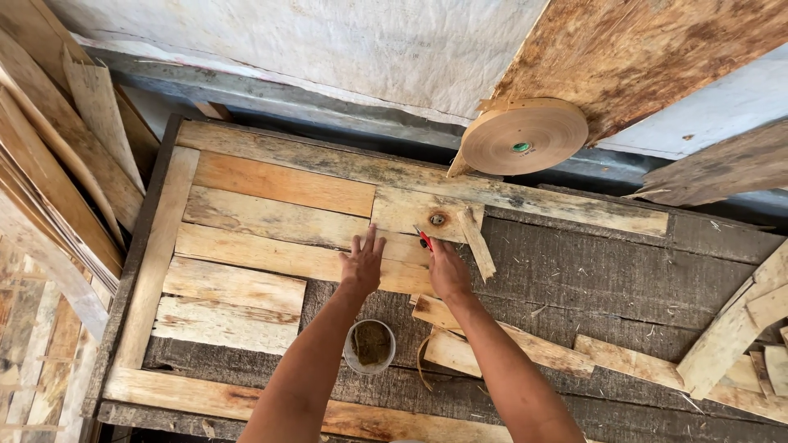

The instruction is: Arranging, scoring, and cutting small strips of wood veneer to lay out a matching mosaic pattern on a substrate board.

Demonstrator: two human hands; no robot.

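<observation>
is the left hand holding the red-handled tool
No, the left hand lies flat with fingers spread on a wood sheet, while the right hand grips the red-handled tool.

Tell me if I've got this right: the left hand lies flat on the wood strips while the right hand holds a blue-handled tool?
Not quite. The head view shows the tool in the right hand has a red handle, not blue. The left hand does lie flat on the wood strips.

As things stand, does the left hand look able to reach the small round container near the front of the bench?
Probably yes. The left hand lies flat on a veneer strip, fingers spread and holding nothing, and the container sits right beside that forearm with nothing over it; only drawing the arm back seems needed.
</observation>
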